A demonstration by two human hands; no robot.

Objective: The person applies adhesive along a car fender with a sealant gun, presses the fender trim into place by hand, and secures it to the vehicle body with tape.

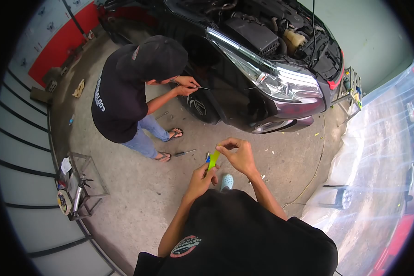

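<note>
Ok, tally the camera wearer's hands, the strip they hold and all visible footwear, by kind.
Wearer's left hand and right hand: 2
Yellow-green strip: 1
Flip-flops: 2
Pale blue clog: 1
Total: 6

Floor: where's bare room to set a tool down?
Barest: the concrete floor between the metal stand and the wearer's left forearm. Crowded: around the co-worker's feet, where a screwdriver-like tool lies; small scraps litter the floor short of the thin cord; the stand itself is loaded.
</note>
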